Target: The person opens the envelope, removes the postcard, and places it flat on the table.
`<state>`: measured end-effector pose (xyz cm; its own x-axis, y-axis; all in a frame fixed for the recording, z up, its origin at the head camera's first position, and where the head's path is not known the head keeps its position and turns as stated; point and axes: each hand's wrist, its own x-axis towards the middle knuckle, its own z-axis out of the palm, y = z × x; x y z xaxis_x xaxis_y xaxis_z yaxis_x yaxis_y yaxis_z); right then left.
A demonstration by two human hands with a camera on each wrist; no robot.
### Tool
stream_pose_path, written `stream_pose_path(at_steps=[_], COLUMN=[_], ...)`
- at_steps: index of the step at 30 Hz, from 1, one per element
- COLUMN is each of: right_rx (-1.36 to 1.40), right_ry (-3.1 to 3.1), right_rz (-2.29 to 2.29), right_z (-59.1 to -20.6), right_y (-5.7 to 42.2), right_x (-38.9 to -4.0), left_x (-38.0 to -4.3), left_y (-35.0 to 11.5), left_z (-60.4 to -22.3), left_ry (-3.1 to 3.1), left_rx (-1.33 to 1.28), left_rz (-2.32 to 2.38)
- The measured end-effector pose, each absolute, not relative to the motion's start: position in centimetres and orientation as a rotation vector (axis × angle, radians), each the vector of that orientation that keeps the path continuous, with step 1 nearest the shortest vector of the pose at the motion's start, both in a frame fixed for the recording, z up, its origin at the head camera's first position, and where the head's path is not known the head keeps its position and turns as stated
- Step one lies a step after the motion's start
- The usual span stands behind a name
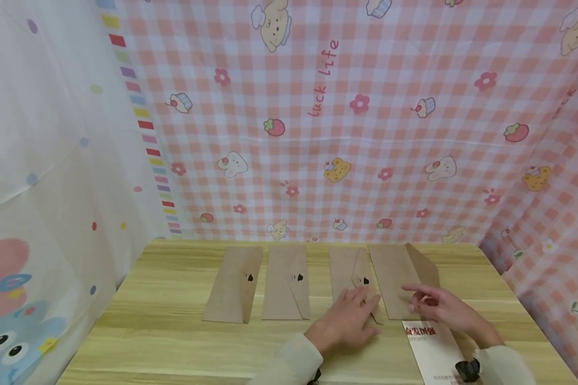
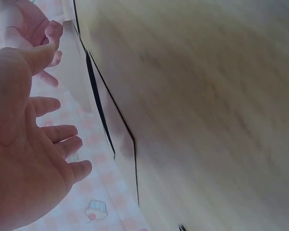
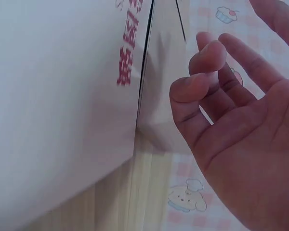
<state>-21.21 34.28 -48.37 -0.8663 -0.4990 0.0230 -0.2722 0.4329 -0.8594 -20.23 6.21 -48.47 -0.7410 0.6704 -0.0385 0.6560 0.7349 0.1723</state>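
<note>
Over the lower part of the third brown paper envelope (image 1: 342, 264), my left hand (image 1: 348, 322) lies with its fingers relaxed; the left wrist view shows no object in that hand (image 2: 33, 130). To its right is a fourth envelope (image 1: 390, 280) whose pointed flap (image 1: 423, 264) is unfolded to the right. My right hand (image 1: 445, 309) hovers at that envelope's lower right, fingers loosely bent around nothing. Below that hand lies a white card (image 1: 435, 350) with red printed characters, partly covered by the wrist. The card (image 3: 67, 96) fills the left of the right wrist view.
Two more brown envelopes, a left one (image 1: 231, 283) and another beside it (image 1: 284, 283), lie with flaps folded over, each bearing a small black print. The wooden table (image 1: 164, 299) ends at a pink checked curtain (image 1: 308, 203). A white curtain (image 1: 86, 160) hangs at left.
</note>
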Motion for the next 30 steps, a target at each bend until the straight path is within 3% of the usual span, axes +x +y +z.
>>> stream_pose_path(at_steps=[30], right_rx=[-0.465], right_ry=[2.528], right_rz=[-1.436], right_z=[-49.5], right_y=[28.4], right_x=[-24.2], left_x=[-20.9], left_y=[1.8], left_z=[-48.6], left_ry=[2.825], left_rx=[0.918], left_rz=[0.238])
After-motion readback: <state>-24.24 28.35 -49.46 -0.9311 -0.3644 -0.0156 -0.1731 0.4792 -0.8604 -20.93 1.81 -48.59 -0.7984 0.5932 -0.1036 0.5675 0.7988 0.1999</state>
